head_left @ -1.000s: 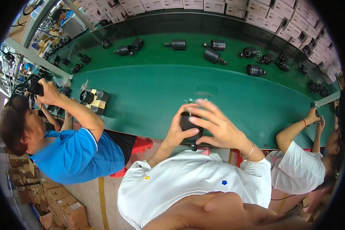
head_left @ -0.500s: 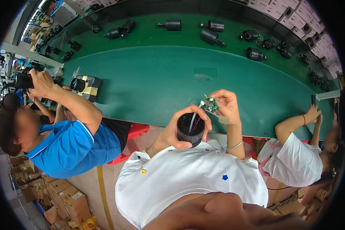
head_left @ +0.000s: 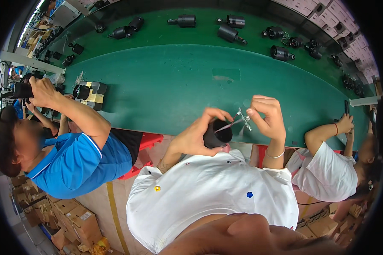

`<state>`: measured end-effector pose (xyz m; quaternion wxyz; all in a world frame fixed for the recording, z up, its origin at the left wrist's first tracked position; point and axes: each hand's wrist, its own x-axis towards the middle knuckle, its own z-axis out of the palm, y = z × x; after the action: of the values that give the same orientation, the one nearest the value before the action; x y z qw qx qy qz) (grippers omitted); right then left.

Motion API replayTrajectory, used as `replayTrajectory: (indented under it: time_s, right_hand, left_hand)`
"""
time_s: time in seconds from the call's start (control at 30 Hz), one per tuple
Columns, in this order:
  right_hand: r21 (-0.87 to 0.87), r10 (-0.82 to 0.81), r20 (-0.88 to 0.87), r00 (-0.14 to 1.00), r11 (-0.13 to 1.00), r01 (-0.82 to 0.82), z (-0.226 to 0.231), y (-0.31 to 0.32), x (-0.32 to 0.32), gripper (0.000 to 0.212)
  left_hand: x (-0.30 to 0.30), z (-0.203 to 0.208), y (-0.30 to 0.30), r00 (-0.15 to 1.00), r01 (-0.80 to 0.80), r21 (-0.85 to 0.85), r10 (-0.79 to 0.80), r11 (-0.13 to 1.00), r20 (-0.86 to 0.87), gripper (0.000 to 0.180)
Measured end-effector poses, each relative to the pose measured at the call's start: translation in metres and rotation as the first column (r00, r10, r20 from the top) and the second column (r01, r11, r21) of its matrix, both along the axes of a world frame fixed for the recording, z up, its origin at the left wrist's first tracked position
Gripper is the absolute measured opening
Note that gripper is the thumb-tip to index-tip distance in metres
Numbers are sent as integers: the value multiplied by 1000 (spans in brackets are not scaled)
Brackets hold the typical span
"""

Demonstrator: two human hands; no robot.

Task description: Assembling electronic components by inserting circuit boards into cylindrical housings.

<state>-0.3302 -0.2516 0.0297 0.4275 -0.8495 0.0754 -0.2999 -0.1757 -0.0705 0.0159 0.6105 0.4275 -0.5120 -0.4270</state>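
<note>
One black cup (head_left: 211,139) was held at the near edge of the table (head_left: 157,85), its mouth turned up and a little to the right. The left hand (head_left: 195,135) had its grip clamped around the cup's side, hiding part of the wall. One small circuit board (head_left: 244,119) hung in the air just right of the mouth, nearly edge-on, and the right hand (head_left: 268,117) had its grip pinched on it. Pale wires (head_left: 230,126) ran out of the cup to the board; deeper inside, the cup was too dark to read.

On the table beyond lay one clear rectangular sheet (head_left: 226,75). Toward the left stood one dark block (head_left: 98,89) with yellow tape, a black ring (head_left: 81,92) against its side.

Past the table, a darker green strip (head_left: 161,37) carried more black parts: one lone piece (head_left: 186,20) in the middle, two close together (head_left: 231,33) right of it, and two touching or nearly so (head_left: 120,32) to its left. Farther right the parts crowded together, perhaps eight or more, though the curved rim made counting unsure.

Two co-workers sat alongside, one in a blue shirt (head_left: 78,163) at left, one in white (head_left: 327,174) at right.
</note>
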Motion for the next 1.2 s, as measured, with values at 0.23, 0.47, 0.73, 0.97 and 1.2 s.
replayTrajectory:
  time_s: [0.23, 0.47, 0.73, 0.97, 1.2]
  right_hand:
    - [461, 325, -229, 918, 866, -191, -18, -8, 16, 18]
    - [930, 106, 150, 983, 322, -177, -63, 49, 44, 11]
    - [916, -107, 386, 916, -74, -394, -57, 61, 44, 11]
    - [663, -246, 398, 884, 743, -92, -27, 32, 35, 21]
    - [520, -204, 398, 894, 853, -37, 0, 43, 25, 19]
  left_hand:
    - [1, -3, -2, 966, 229, -86, -216, 970, 144, 90]
    - [-9, 3, 9, 945, 117, 35, -101, 992, -311, 94]
    - [0, -5, 7, 983, 35, -23, -39, 999, -180, 100]
    - [3, -13, 7, 993, 64, -55, -69, 996, -93, 98]
    - [-6, -24, -3, 978, -168, 19, 164, 986, 131, 87]
